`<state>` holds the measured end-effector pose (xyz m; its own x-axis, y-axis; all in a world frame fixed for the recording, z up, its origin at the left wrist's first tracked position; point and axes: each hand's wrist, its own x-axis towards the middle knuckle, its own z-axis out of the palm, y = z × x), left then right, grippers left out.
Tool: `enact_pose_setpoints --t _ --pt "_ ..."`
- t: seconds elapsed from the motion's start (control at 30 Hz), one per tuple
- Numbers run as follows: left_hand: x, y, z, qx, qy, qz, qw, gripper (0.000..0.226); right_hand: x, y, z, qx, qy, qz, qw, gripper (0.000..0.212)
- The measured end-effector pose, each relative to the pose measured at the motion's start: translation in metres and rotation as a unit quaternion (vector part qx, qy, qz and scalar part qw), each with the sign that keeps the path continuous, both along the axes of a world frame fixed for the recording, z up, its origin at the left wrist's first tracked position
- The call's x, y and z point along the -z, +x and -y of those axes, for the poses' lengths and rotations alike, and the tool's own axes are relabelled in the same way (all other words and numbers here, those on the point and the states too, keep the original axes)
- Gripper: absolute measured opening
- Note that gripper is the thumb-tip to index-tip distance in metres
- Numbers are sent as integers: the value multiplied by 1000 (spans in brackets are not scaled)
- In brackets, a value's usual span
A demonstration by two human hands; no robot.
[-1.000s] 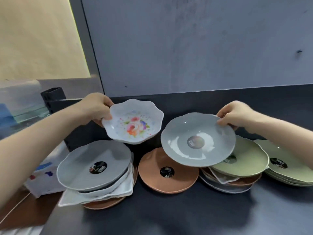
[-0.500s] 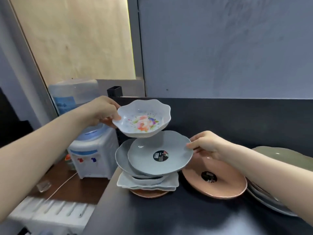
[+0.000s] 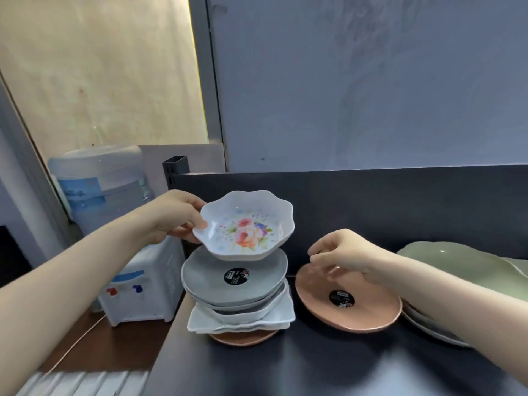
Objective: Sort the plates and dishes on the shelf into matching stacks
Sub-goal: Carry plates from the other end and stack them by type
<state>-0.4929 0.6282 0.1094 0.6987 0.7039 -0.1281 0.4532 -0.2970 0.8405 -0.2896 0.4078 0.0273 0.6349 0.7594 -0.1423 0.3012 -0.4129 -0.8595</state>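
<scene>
My left hand (image 3: 174, 217) grips the rim of a white scalloped bowl with a flower print (image 3: 245, 227), held in the air above the left stack. That stack has a grey plate (image 3: 211, 278) with a black sticker on top, white dishes (image 3: 243, 320) under it and a copper plate (image 3: 243, 338) at the bottom. My right hand (image 3: 343, 252) hovers with loosely curled fingers, holding nothing, above a single copper plate (image 3: 368, 315). Green plates (image 3: 457, 270) lie at the right edge, partly hidden by my right arm.
The dishes stand on a black shelf (image 3: 285, 364) with a low back wall (image 3: 371, 201). Left of the shelf, lower down, a white water dispenser (image 3: 137, 290) carries a large bottle (image 3: 100, 181). A grey wall rises behind.
My right hand set the grey plate on the left stack and let go, then pulled back to the right over the copper plate. The flowered bowl stays held above the stack.
</scene>
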Motion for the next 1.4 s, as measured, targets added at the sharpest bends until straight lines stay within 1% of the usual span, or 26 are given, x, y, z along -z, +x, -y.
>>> enact_pose_setpoints --t 0.13,0.2,0.27,0.43,0.57,0.67,0.77,0.9,1.0,1.13,1.2,1.33,1.4 --pt "-1 40 25 71 -23 19 997 31 -19 33 55 97 21 76 992 10" --pt "1 63 41 110 -29 25 993 32 -22 52 89 154 9 110 982 7" --pt "4 84 55 146 -34 27 988 32 -18 69 124 207 -7 133 969 6" --pt "8 128 89 221 -17 32 975 31 -3 84 195 336 -23 179 925 11" --pt "12 147 114 253 -17 38 967 30 6 85 224 382 -95 222 892 14" --pt "18 154 128 267 -27 38 963 30 15 85 230 394 -136 224 881 14" --pt "25 157 136 273 -43 39 960 31 23 84 228 424 -163 226 862 19" --pt "36 155 138 273 -55 31 960 32 34 91 224 434 -177 218 856 26" --pt "43 151 137 261 -77 32 962 31 39 95 220 447 -171 188 858 26" --pt "50 143 135 254 -99 33 962 32 46 96 212 464 -123 104 871 16" --pt "53 141 134 256 -106 33 960 33 48 97 211 474 -96 69 872 13" --pt "57 142 135 254 -125 34 959 33 48 97 217 492 -10 -5 871 16" --pt "58 147 137 252 -134 34 958 33 44 96 223 492 13 -24 870 17"
